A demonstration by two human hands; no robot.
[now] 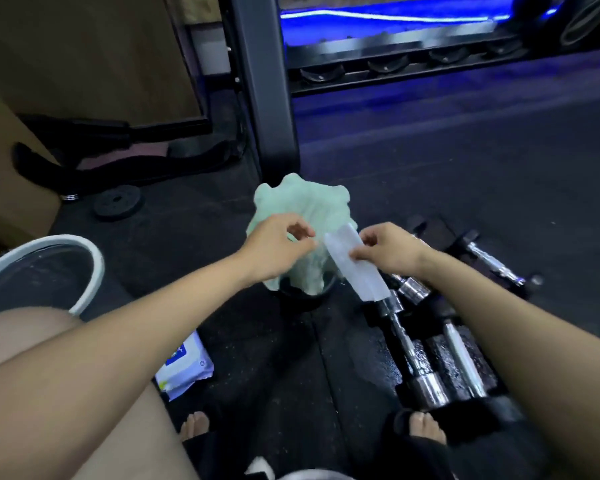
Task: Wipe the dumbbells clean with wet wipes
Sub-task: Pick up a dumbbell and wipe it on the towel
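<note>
The right hand [388, 249] pinches a folded wet wipe [355, 266] by its far end, so the strip hangs free over the dumbbells [426, 344], which lie on the floor to the right. The left hand [278, 247] is curled at the rim of a green bag [303, 206] lining a small bin just left of the wipe, probably holding it open, though blur hides the fingertips. The wipes pack [184, 367] lies near, left. A weight plate [118, 201] sits far left, apart.

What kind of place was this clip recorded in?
Probably a gym: dumbbells lie on dark rubber flooring, a loose weight plate sits nearby, and a weight rack stands behind.
</note>
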